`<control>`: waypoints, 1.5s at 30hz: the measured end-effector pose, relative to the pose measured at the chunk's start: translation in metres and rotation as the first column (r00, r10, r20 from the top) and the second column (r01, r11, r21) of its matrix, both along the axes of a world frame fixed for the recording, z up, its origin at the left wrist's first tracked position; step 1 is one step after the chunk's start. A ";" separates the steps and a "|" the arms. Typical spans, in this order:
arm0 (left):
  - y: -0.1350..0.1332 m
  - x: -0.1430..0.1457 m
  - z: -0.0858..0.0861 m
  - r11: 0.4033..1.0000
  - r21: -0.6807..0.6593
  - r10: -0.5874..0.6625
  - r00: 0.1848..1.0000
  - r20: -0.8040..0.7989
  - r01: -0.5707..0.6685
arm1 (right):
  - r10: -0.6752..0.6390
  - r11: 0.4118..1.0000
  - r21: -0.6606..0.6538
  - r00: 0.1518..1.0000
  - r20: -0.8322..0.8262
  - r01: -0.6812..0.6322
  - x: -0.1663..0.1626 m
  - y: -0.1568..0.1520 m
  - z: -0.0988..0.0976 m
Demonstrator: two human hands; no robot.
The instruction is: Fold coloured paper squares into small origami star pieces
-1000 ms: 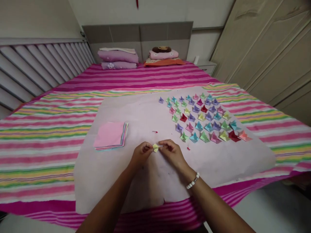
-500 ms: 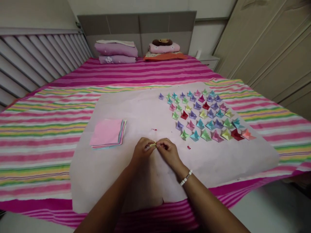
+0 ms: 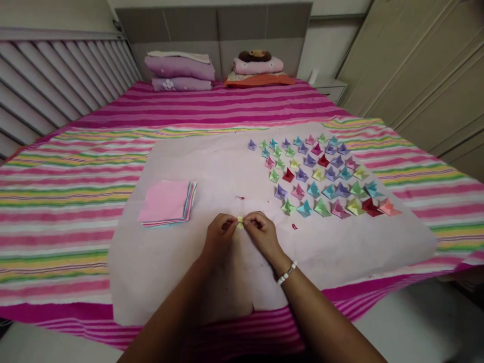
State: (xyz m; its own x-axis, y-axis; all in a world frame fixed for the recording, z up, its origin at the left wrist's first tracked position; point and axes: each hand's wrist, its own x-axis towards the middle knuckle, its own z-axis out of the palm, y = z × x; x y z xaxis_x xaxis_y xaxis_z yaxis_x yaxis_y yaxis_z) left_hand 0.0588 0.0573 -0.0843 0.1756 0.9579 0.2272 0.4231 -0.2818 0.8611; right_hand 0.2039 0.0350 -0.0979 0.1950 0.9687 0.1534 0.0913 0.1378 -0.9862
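Observation:
Both my hands pinch a small yellow folded paper piece over a pale pink sheet spread on the bed. My left hand grips its left side and my right hand, with a white bead bracelet on the wrist, grips its right side. A stack of coloured square papers, pink on top, lies to the left. Several finished folded paper shapes in many colours stand in rows to the right.
The bed has a pink, green and yellow striped cover. Folded blankets and pillows lie at the headboard. A wardrobe stands on the right, a slatted panel on the left. Tiny red scraps lie on the sheet.
My hands have closed in tighter on the yellow piece, which now shows smaller between the fingers. The view has tipped slightly downward.

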 end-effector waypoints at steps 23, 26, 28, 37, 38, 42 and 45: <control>-0.010 0.009 0.002 0.990 0.123 0.083 0.994 -0.071 -0.074 | 0.019 0.999 0.048 0.998 -0.055 -0.016 0.004 0.001 -0.001; -0.011 0.011 0.001 0.987 0.132 0.102 0.987 -0.125 -0.086 | 0.018 0.998 0.053 0.998 -0.055 -0.015 0.003 0.001 -0.001; -0.011 0.013 0.002 0.986 0.135 0.115 0.981 -0.159 -0.094 | 0.019 0.998 0.056 0.998 -0.053 -0.016 0.003 0.001 0.000; -0.011 0.013 0.003 0.979 0.165 0.159 0.954 -0.256 -0.119 | 0.021 0.996 0.083 0.999 -0.049 -0.017 0.003 0.002 0.000; -0.010 0.013 0.003 0.978 0.171 0.159 0.952 -0.261 -0.116 | 0.021 0.996 0.084 0.999 -0.047 -0.017 0.003 0.002 0.000; -0.007 0.014 0.001 0.975 0.198 0.152 0.947 -0.284 -0.098 | 0.018 0.996 0.083 0.999 -0.033 -0.015 0.002 0.002 0.001; -0.005 0.015 -0.001 0.972 0.216 0.155 0.941 -0.301 -0.091 | 0.015 0.996 0.088 1.000 -0.022 -0.013 0.002 0.002 0.000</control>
